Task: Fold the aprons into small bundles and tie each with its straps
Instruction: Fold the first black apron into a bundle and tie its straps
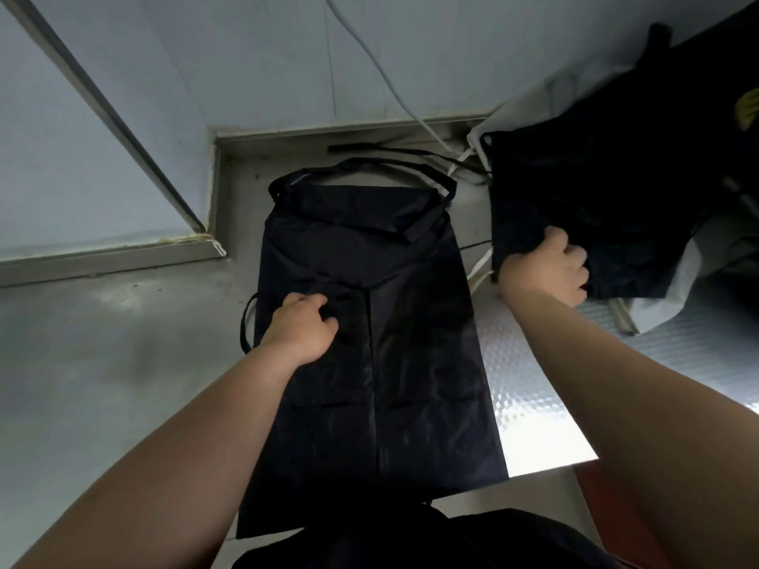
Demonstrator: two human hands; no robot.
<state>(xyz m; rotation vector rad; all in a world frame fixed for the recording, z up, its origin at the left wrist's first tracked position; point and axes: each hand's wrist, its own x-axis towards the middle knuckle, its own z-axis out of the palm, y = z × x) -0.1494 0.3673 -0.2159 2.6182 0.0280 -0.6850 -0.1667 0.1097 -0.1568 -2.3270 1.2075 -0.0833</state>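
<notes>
Left hand (302,326) pinches flat apron (410,342), right hand (546,273) grips second apron (575,190) (steel counter (102,363), grey wall (246,55)).

- Fingertips of the right hand (546,266) are buried in the second apron (575,190), which runs off the right edge.
- Curled fingertips of the left hand (306,326) are hidden; any pinch on the flat apron (410,342) is unclear.

Dark apron (369,322) lies flat on the table (102,363), both side edges folded to the centre. Left hand (302,324) grips its left flap. Right hand (546,271) grips the lower edge of the second apron (595,199).
</notes>
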